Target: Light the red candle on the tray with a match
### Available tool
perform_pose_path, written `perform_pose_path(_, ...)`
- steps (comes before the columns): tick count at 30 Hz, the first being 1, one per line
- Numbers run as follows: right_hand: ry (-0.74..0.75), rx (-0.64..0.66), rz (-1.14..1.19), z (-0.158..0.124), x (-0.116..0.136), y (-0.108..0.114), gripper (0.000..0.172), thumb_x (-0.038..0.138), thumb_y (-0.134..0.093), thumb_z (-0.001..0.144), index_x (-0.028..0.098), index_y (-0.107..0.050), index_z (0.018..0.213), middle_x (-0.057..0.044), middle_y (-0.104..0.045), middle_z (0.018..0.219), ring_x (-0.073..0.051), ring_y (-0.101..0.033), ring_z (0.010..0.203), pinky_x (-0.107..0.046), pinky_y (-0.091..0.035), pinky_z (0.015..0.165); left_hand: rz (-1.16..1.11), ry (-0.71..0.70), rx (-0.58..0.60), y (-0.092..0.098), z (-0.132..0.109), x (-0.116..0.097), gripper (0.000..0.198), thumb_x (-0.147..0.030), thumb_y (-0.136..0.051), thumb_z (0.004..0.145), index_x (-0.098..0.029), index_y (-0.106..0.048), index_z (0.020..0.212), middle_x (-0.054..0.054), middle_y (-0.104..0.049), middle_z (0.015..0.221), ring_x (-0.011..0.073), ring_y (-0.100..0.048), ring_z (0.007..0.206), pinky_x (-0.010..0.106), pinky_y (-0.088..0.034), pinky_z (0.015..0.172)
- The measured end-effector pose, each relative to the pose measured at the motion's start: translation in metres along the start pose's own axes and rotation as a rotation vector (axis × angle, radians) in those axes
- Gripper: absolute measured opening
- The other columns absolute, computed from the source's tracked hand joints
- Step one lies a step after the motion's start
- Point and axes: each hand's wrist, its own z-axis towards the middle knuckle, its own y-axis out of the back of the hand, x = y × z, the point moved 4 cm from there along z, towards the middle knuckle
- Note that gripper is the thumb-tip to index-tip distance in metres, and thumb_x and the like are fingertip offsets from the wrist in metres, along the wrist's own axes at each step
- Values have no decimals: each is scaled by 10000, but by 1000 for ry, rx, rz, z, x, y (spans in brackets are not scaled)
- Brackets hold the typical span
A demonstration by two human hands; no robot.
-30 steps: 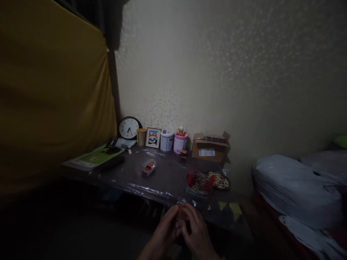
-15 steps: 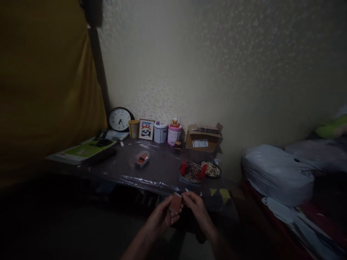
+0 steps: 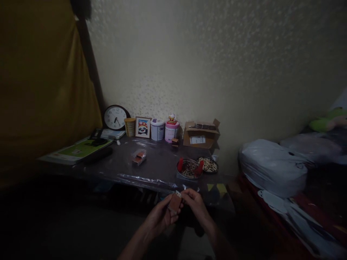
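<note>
- More of the pale end point(image 3: 178, 193) shows past your small box point(image 3: 175, 204) than half a second ago, so it seems partly open.
- Your left hand point(image 3: 160, 216) has its grip closed around the box; your right hand point(image 3: 195, 202) pinches nearly together at the far corner, on what I cannot tell.
- It's by the near edge of the bench point(image 3: 159, 164), long axis running away from you, leaning right, pale end foremost.
</note>
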Motion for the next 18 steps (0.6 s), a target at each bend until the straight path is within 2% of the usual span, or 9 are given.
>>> perform_pose_path(3, 47, -31, -100, 1, -1, 2, 191, 354, -604, 753, 171, -597, 696, 37, -568, 578, -119, -541, 534, -236, -426, 562, -14, 13, -17, 0, 0, -1, 339, -342, -542, 834, -89, -603, 1052, 92, -711, 843, 128, -648, 630, 213, -471, 567)
perform_pose_path(5, 131, -51, -234, -1, 4, 3, 132, 311, -583, 773, 184, -610, 751, 21, -604, 670, -122, -565, 566, -242, -447, 590, -18, 22, -52, -2, -2, -2, 310, -324, -552, 820, -95, -609, 1020, 80, -712, 811, 121, -639, 581, 201, -457, 523)
perform_pose_path(7, 244, -41, -409, -4, 11, 1, 98, 248, -541, 805, 203, -627, 796, 5, -614, 763, -131, -589, 641, -246, -456, 637, -12, 37, -112, -3, -3, -4, 267, -301, -548, 810, -96, -616, 967, 59, -703, 735, 113, -619, 511, 192, -430, 466)
perform_pose_path(10, 369, 10, -633, -11, 18, -3, 149, 184, -506, 829, 226, -649, 823, -7, -606, 823, -154, -597, 778, -252, -455, 714, 12, 35, -219, -3, -5, -5, 207, -271, -530, 798, -108, -615, 895, 31, -677, 641, 101, -578, 420, 187, -387, 403)
perform_pose_path(13, 413, 62, -749, -15, 20, -6, 183, 186, -482, 862, 240, -654, 897, -17, -615, 886, -159, -595, 838, -259, -454, 763, 48, 18, -273, 1, -3, -5, 175, -258, -526, 785, -119, -611, 852, 20, -657, 592, 96, -549, 378, 184, -356, 373)
perform_pose_path(18, 429, 145, -829, -17, 18, -9, 196, 199, -470, 887, 244, -655, 934, -18, -615, 893, -152, -593, 827, -253, -458, 761, 80, -17, -275, 6, 1, -3, 146, -230, -537, 767, -121, -612, 831, 12, -631, 552, 98, -541, 385, 184, -352, 372)
